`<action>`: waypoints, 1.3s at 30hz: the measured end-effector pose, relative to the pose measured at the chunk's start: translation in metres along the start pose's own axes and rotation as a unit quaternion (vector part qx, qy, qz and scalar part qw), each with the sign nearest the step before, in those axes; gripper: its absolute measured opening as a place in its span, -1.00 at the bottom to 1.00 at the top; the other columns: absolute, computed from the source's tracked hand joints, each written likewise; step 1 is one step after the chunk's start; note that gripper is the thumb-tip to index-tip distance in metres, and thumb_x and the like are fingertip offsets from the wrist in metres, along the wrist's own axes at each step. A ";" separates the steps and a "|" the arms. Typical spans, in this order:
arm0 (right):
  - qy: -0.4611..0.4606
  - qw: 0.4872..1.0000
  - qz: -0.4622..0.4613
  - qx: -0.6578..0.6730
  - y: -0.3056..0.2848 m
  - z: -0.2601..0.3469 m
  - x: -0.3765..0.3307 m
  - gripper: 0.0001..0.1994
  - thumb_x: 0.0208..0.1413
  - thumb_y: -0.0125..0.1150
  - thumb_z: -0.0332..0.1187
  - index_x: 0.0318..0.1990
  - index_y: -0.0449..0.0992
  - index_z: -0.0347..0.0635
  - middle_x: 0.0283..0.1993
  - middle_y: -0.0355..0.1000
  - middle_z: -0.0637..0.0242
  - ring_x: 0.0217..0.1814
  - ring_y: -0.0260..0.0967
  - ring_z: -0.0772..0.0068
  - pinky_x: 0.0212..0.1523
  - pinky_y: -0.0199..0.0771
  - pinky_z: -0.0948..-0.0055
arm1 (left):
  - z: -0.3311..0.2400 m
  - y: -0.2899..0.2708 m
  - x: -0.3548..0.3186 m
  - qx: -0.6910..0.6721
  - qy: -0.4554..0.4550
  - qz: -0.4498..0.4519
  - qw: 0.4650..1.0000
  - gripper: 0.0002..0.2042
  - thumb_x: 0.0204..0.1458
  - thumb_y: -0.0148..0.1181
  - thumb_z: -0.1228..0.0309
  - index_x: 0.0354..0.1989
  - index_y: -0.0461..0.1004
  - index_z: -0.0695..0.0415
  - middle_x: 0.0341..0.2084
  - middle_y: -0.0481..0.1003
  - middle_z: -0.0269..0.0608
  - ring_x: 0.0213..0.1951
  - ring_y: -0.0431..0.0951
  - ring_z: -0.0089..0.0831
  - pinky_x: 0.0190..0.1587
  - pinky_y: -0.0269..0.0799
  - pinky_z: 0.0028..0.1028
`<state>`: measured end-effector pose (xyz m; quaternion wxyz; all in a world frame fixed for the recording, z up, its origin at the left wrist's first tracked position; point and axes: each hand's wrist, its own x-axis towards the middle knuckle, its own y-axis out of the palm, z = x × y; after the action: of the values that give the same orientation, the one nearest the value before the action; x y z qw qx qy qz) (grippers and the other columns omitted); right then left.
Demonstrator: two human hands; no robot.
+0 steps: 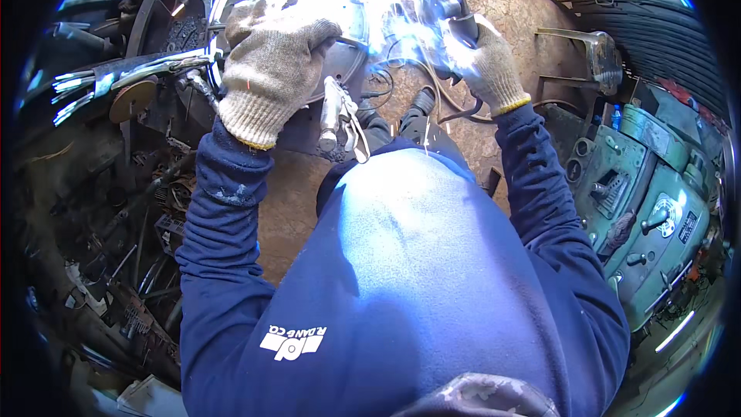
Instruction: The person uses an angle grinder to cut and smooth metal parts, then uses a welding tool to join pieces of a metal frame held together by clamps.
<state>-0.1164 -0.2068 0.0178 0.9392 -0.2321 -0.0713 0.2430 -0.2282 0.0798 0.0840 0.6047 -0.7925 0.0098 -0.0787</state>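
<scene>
A blinding blue-white welding glare washes out most of the work at the top of the head view. My left hand (274, 69), in a knitted grey glove, is closed at the left of the glare. Whatever lies in its fingers is hidden. At the right, my gloved right hand (494, 66) wraps round a dark rounded piece (464, 31), its far end lost in the light. Below the left hand, a metal clamp (332, 116) hangs at the edge of the work surface. Left of that hand lies a bundle of thin metal rods (127, 73).
Scrap metal and parts crowd the left side. A green machine (644, 208) with levers stands at the right, below a metal stool (598, 62) and a large coil of dark hose or cable (656, 38). Cables (444, 96) trail over the brown floor (293, 193) near my feet.
</scene>
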 end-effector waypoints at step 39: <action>0.069 0.997 0.047 0.000 0.018 -0.032 -0.128 -0.60 -0.14 0.62 -0.32 -0.11 0.64 -0.15 -0.25 0.65 0.09 -0.21 0.68 0.18 -0.14 0.64 0.28 | -0.002 -0.011 0.008 0.015 0.051 0.005 0.999 -0.76 0.02 0.32 0.54 -0.12 0.71 0.06 -0.15 0.69 -0.20 -0.01 0.66 -0.20 0.27 0.41 -0.23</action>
<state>-0.2276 -0.2681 -0.0217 0.9295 -0.2510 0.0044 0.2704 -0.2215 0.0802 0.0964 0.6158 -0.7781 0.0438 -0.1159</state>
